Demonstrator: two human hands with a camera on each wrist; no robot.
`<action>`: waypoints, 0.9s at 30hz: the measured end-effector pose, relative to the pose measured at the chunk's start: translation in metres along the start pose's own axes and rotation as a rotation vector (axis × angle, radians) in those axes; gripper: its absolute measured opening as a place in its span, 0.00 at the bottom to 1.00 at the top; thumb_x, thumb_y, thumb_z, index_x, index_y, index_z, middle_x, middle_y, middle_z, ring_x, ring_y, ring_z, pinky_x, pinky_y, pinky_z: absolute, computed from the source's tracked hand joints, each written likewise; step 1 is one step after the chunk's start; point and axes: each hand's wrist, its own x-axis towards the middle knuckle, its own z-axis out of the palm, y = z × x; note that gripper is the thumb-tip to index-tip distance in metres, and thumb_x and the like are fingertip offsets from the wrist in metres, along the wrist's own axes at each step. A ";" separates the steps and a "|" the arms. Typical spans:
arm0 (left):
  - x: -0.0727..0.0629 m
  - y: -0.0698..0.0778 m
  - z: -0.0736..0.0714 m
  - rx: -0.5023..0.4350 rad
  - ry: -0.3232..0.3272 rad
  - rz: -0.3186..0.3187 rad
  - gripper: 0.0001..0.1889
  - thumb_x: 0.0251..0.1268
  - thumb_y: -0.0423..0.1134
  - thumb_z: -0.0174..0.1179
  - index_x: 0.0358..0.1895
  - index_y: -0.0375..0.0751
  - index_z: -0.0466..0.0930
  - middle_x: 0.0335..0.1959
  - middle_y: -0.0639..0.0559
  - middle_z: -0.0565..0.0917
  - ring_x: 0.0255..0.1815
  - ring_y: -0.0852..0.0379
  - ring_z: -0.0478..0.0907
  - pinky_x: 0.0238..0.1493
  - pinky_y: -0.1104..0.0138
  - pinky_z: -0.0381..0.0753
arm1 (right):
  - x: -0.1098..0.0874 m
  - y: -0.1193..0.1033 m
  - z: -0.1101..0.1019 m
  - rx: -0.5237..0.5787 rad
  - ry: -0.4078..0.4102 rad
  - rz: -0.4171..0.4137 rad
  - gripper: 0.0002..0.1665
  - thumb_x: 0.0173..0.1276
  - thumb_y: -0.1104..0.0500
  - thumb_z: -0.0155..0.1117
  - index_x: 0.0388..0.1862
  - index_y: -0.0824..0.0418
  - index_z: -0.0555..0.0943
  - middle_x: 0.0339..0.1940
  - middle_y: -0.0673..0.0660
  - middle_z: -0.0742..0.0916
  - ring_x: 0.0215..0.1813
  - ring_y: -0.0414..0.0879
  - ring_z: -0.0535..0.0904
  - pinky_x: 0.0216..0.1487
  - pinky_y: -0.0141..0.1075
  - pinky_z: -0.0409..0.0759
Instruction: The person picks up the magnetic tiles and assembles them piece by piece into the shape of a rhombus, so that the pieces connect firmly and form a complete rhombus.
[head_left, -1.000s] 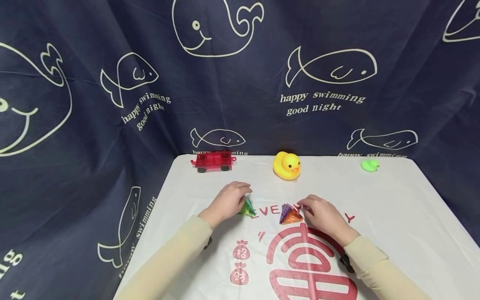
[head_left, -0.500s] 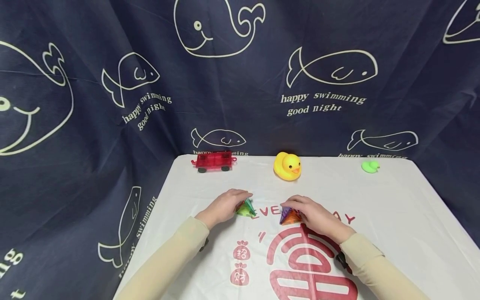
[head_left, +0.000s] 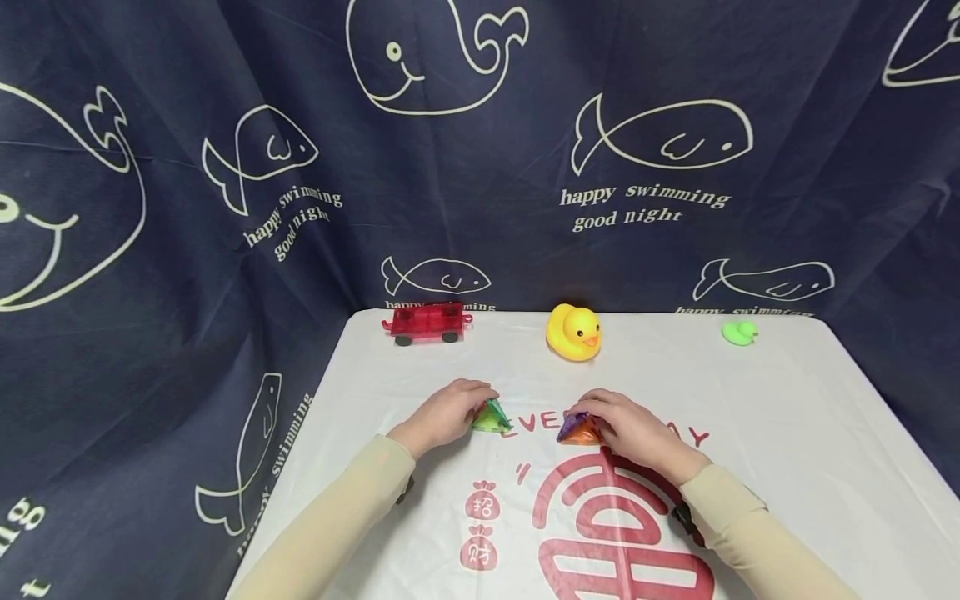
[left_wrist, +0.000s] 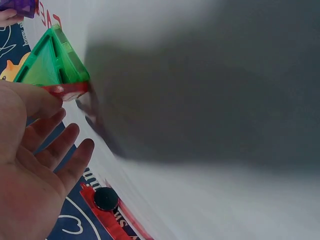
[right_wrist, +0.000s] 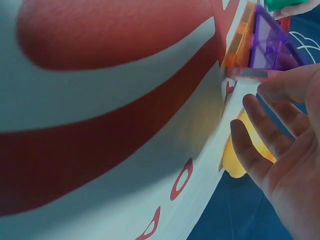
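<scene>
A small pyramid of translucent magnetic tiles, green with a red side point(head_left: 491, 419), is at the middle of the table. My left hand point(head_left: 448, 410) holds it from the left, and in the left wrist view the thumb lies along the red tile of the green pyramid point(left_wrist: 55, 60) while the other visible fingers stay spread below. To its right is a second tile pyramid, purple and orange point(head_left: 581, 431). My right hand point(head_left: 633, 427) grips that one from its right side. In the right wrist view a fingertip meets the pink base edge of the purple pyramid point(right_wrist: 267, 45).
Along the back edge of the white-covered table point(head_left: 360, 400) are a red toy wagon point(head_left: 427, 322), a yellow rubber duck point(head_left: 573, 332) and a small green duck point(head_left: 740, 332). A dark blue curtain point(head_left: 480, 183) with fish drawings hangs right behind them.
My right hand has moved left onto the purple and orange pyramid, which has shifted slightly. My left hand has come a little nearer and lower around the green pyramid.
</scene>
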 end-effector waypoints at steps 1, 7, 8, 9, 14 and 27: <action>-0.001 0.000 -0.001 -0.002 0.001 -0.004 0.25 0.69 0.24 0.63 0.67 0.44 0.80 0.68 0.45 0.80 0.70 0.47 0.75 0.72 0.57 0.69 | -0.001 0.000 0.000 0.005 0.002 0.016 0.27 0.64 0.70 0.76 0.61 0.54 0.85 0.58 0.56 0.83 0.60 0.56 0.81 0.62 0.55 0.79; -0.006 -0.003 -0.001 -0.039 0.015 -0.036 0.24 0.68 0.26 0.64 0.66 0.41 0.81 0.65 0.44 0.81 0.68 0.47 0.76 0.71 0.56 0.71 | -0.008 0.002 -0.002 0.021 0.031 0.110 0.23 0.68 0.65 0.73 0.62 0.55 0.84 0.60 0.57 0.83 0.61 0.56 0.80 0.64 0.57 0.78; -0.007 -0.004 0.000 -0.045 0.018 -0.039 0.23 0.69 0.27 0.63 0.66 0.41 0.81 0.65 0.45 0.82 0.68 0.47 0.77 0.71 0.56 0.71 | -0.010 0.002 -0.003 0.017 0.037 0.124 0.23 0.68 0.64 0.72 0.62 0.56 0.84 0.61 0.57 0.83 0.62 0.57 0.79 0.64 0.58 0.77; -0.007 -0.006 0.001 -0.050 0.021 -0.040 0.23 0.69 0.27 0.63 0.66 0.40 0.80 0.64 0.45 0.82 0.67 0.48 0.77 0.71 0.56 0.71 | -0.012 0.003 -0.003 0.016 0.046 0.137 0.23 0.68 0.64 0.72 0.62 0.56 0.84 0.61 0.58 0.83 0.63 0.58 0.79 0.65 0.59 0.76; -0.012 -0.009 0.004 -0.094 0.028 -0.072 0.22 0.71 0.30 0.62 0.67 0.40 0.80 0.63 0.48 0.84 0.66 0.50 0.78 0.70 0.57 0.73 | -0.020 0.003 -0.005 0.022 0.065 0.194 0.25 0.68 0.61 0.74 0.63 0.57 0.83 0.62 0.59 0.84 0.65 0.60 0.78 0.65 0.61 0.75; -0.025 -0.005 0.011 -0.061 0.112 -0.138 0.20 0.68 0.42 0.71 0.60 0.43 0.83 0.49 0.51 0.86 0.50 0.54 0.81 0.57 0.58 0.80 | -0.032 0.007 -0.004 -0.020 0.100 0.222 0.29 0.64 0.50 0.80 0.61 0.58 0.83 0.49 0.53 0.86 0.46 0.47 0.81 0.52 0.53 0.84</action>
